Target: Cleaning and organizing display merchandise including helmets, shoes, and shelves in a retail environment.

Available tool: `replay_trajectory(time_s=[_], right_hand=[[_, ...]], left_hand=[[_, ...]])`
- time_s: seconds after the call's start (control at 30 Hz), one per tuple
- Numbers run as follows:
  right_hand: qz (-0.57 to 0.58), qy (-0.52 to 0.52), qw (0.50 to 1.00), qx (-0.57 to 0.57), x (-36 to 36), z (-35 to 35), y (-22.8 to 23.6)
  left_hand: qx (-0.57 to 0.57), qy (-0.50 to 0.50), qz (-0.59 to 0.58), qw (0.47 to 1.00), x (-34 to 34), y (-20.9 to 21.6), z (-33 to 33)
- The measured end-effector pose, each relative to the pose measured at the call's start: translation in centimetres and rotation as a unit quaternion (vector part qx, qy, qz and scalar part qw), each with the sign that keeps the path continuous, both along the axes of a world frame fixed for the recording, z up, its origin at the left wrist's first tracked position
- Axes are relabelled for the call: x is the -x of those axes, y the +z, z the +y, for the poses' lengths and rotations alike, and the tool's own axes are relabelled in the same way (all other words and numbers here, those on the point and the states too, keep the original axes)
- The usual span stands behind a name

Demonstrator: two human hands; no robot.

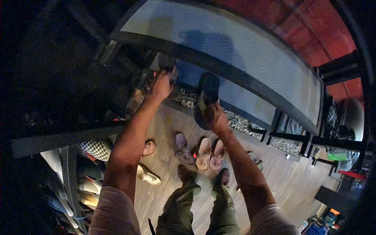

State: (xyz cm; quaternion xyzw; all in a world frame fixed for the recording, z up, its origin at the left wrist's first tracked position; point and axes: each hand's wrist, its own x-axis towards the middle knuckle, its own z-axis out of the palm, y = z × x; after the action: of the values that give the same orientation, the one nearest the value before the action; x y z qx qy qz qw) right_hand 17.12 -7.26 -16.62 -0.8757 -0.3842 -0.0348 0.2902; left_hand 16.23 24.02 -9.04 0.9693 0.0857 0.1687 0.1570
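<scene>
My right hand (pixel 217 119) is closed around a black sandal (pixel 209 84), held upright in front of the lower rail of a dark-framed rack. Farther left, my left hand (pixel 162 84) reaches in under that rail with its fingers curled. Beside those fingers is a dark grey shape (pixel 161 60), blurred and in shadow; its kind does not show. On the floor below my hands stand a pair of pinkish-beige sandals (pixel 203 152) and a mauve sandal (pixel 182 147).
The rack's pale panel (pixel 254 58) slopes across the top. More sandals (pixel 149 175) lie to the left, near a shelf with a checkered shoe (pixel 95 149) and other footwear. Gravel (pixel 243 123) runs below the rack. A dark box (pixel 333 199) stands at the right.
</scene>
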Motion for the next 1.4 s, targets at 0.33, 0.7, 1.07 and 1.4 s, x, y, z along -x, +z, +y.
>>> replay_trajectory(time_s=[0.33, 0.7, 1.07, 1.4], right_hand=[[0.208, -0.090, 0.957, 0.184, 19.4, -14.5, -2.1], [0.280, -0.057, 0.957, 0.039, 20.6, -24.2, 13.0], [0.186, -0.247, 0.951, 0.005, 12.8, -45.6, 24.6], [0.009, -0.321, 0.944, -0.070, 3.2, -43.6, 37.7]], left_hand=[[0.251, 0.011, 0.149, 0.956, 23.7, 2.0, -13.9], [0.184, -0.067, 0.271, 0.942, 29.4, 7.2, -24.7], [0.257, -0.094, 0.300, 0.914, 29.4, 19.8, -37.4], [0.312, -0.138, 0.208, 0.917, 28.2, 23.0, -32.5]])
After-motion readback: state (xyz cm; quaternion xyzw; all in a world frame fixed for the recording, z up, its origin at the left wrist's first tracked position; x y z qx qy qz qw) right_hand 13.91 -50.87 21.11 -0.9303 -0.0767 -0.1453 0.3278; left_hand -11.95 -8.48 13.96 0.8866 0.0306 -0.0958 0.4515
